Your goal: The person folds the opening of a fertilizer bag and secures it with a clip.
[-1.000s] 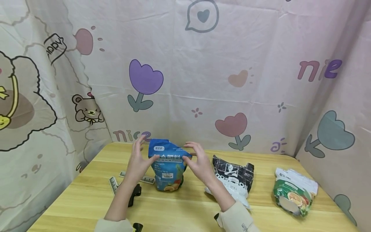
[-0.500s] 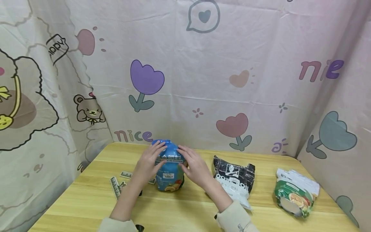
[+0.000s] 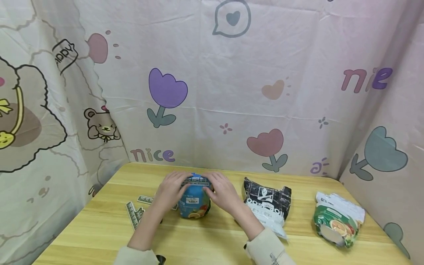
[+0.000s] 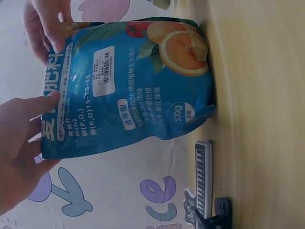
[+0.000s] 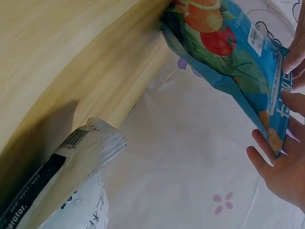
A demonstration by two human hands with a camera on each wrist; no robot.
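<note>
By the left hand (image 3: 170, 189) and right hand (image 3: 223, 188), fingers partly curled, the top of 1 blue pouch (image 3: 194, 207) is gripped, thumbs in front. The pouch is stood upright on the wooden surface (image 3: 205, 244). Keyboard-patterned pieces (image 3: 133, 215) are seen at left; at right, 1 black-and-white bag (image 3: 267, 200) and, farther out, 1 green-and-white bag (image 3: 338, 219) are noted.

Both arms wear cream cloth, the left sleeve (image 3: 135, 256) and the right sleeve (image 3: 269, 248) each ending in a broad, plain cuff partway up the forearm. The right one carries a small grey print, too blurred for me to read. A black piece (image 3: 161, 259) peeks out beside the left cuff, another black bit (image 3: 245, 246) beside the right. The left hand (image 3: 169, 190) and right hand (image 3: 223, 190) are bare
</note>
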